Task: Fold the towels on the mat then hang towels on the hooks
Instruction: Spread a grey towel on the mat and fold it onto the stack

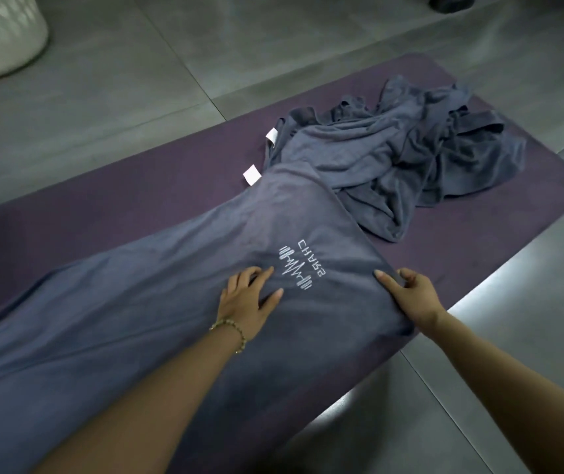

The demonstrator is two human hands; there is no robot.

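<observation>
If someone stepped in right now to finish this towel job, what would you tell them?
Left hand rests flat on the spread towel.
Right hand pinches that towel's right edge.
The towel lies along the mat; more towels sit in a crumpled pile at the mat's far end.
Done: nothing looks fully folded yet.
Left: fold this towel, fold the pile, hang them all on the hooks, which are not in view.

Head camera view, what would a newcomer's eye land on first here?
First, the long blue-grey cloth towel with a white stitched logo, spread along the purple rectangular mat. The left hand presses flat beside the logo and the right hand pinches the towel's right edge. Next, the crumpled heap of blue-grey towels at the mat's far end, and the white perforated basket on the grey tiled floor at upper left.
</observation>
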